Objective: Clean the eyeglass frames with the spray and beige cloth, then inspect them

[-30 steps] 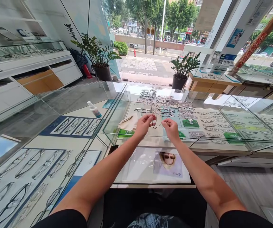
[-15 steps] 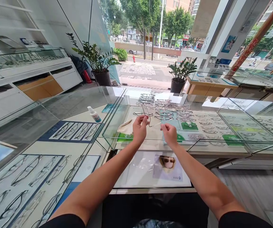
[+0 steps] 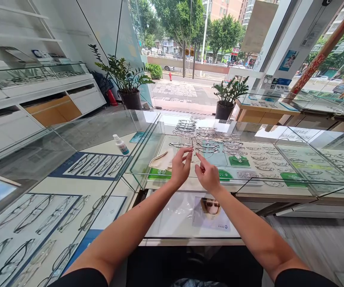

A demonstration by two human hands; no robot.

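Observation:
My left hand (image 3: 181, 166) is raised above the glass counter, its thumb and fingers pinched on a thin-framed pair of eyeglasses (image 3: 192, 142). The frame's fine lines blend with the displays behind, so its outline is hard to follow. Close by on the right, my right hand (image 3: 208, 175) points its index finger toward the eyeglasses while the other fingers curl in. Nothing shows in that hand, and I cannot tell whether the fingertip touches the frame. A cream cloth (image 3: 161, 161) lies just left of my left hand.
Rows of eyeglasses (image 3: 206, 133) lie beyond my hands. A spray bottle (image 3: 121, 145) stands on the left, behind a tray of frames (image 3: 94, 164). Glass edges surround the counter (image 3: 136, 175). In front of me lies a leaflet with a sunglasses picture (image 3: 212, 215).
My right hand has released its pinch on the eyeglasses' temple and moved left, index finger now extended. My left hand has shifted slightly right and turned the eyeglasses.

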